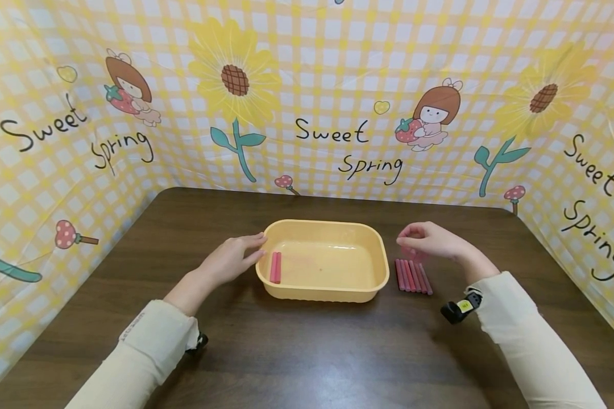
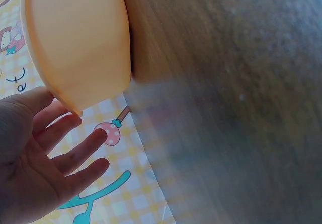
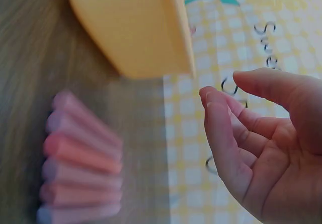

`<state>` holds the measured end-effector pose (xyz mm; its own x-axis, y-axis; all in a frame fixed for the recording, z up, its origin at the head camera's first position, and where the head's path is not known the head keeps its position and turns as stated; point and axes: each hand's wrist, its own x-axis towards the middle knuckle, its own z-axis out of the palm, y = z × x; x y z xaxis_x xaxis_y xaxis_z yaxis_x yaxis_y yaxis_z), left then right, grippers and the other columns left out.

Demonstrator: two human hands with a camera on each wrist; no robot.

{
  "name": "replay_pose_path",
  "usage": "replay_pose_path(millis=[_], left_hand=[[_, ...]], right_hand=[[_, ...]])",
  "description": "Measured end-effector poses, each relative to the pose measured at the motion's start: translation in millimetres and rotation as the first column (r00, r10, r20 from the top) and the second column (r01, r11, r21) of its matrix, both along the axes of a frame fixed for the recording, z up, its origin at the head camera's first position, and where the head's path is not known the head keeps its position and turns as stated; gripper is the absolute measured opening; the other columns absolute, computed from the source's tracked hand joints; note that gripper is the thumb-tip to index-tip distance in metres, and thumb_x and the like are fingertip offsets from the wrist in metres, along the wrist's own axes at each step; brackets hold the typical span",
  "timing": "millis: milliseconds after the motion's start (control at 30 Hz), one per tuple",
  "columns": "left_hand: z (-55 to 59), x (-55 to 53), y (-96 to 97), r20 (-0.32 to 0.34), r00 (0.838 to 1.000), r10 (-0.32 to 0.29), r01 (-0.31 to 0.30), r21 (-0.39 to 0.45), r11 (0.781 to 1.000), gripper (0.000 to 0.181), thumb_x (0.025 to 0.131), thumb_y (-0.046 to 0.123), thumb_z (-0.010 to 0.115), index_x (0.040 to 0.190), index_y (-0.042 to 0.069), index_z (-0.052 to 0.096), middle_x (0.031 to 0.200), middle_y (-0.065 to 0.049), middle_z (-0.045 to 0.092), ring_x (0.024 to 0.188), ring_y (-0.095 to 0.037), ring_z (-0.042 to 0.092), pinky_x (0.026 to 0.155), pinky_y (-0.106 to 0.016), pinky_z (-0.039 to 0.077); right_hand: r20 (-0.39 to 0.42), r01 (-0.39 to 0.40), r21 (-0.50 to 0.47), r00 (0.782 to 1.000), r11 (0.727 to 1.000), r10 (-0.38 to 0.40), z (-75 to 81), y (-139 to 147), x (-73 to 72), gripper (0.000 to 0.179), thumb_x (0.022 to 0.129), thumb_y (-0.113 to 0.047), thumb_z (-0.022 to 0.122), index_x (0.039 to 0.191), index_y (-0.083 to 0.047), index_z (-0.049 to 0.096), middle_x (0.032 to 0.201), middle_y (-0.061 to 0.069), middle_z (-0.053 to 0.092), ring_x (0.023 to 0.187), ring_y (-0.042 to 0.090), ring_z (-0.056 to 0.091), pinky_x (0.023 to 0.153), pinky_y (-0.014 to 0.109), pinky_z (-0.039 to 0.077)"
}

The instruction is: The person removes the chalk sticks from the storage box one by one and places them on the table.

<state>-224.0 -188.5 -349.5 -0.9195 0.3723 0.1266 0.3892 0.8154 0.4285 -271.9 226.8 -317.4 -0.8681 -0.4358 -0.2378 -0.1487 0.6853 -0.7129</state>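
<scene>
- Behind and beside everything hangs a yellow gingham backdrop [image 1: 317,79] printed with sunflowers and "Sweet Spring".
- A dark wood-grain table [image 1: 312,352] bears all the objects.
- The pale-yellow rounded rectangular tray [image 1: 323,294] sits between the hands, its long side running left to right; its raised right wall stands between its interior and the sticks outside.
- The left hand [image 1: 227,259] is at the tray's left rim, fingers loosely extended and touching the edge; a firm pinch cannot be made out.
- The right hand [image 1: 432,241] is above the table just right of the tray, thumb and index bent toward each other with a gap, nothing between them.
- The row of six pinkish cylindrical sticks [image 1: 413,276] lies below those fingertips and nearer the person; the long axes point away from the person, far ends leaning slightly left. The right hand is much the nearer; the left is across the tray.
- Two pink sticks [image 1: 276,268] lie side by side inside the tray, by its left wall, running front to back.
</scene>
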Motion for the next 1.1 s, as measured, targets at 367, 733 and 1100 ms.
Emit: replay_pose_path(millis=[367,733,1100], left_hand=[[-0.2,-1.3,1.3,-0.002,1.000,0.001,-0.001,0.001,1.000,0.041,0.094,0.017,0.054,0.131,-0.001,0.051,0.139,-0.018,0.047,0.128,-0.034,0.047,0.106,-0.050,0.039],[-1.1,-1.6,0.4,-0.018,1.000,-0.010,0.010,0.011,1.000,0.041,0.094,0.017,0.055,0.130,-0.003,0.051,0.138,-0.019,0.048,0.128,-0.034,0.047,0.106,-0.049,0.039],[-0.4,-1.0,0.5,-0.015,1.000,-0.007,0.007,0.009,1.000,0.042,0.094,0.017,0.055,0.131,-0.002,0.051,0.138,-0.019,0.048,0.128,-0.034,0.047,0.106,-0.050,0.039]], right_hand=[[0.190,0.042,-0.148,0.982,0.988,-0.013,11.9,-49,-3.6,0.035,0.095,-0.022,0.053,0.118,0.005,0.050,0.087,0.007,0.058,0.069,0.012,0.052,0.062,0.023,0.049],[0.042,-0.196,0.020,0.980,0.980,0.195,23.6,-93,-18.8,0.033,0.094,-0.025,0.054,0.112,0.003,0.058,0.093,0.012,0.067,0.075,0.015,0.062,0.070,0.032,0.059],[0.091,-0.265,0.040,0.961,0.963,0.261,21.5,-128,-30.4,0.032,0.094,-0.025,0.054,0.112,0.002,0.058,0.093,0.012,0.068,0.073,0.015,0.064,0.069,0.028,0.058]])
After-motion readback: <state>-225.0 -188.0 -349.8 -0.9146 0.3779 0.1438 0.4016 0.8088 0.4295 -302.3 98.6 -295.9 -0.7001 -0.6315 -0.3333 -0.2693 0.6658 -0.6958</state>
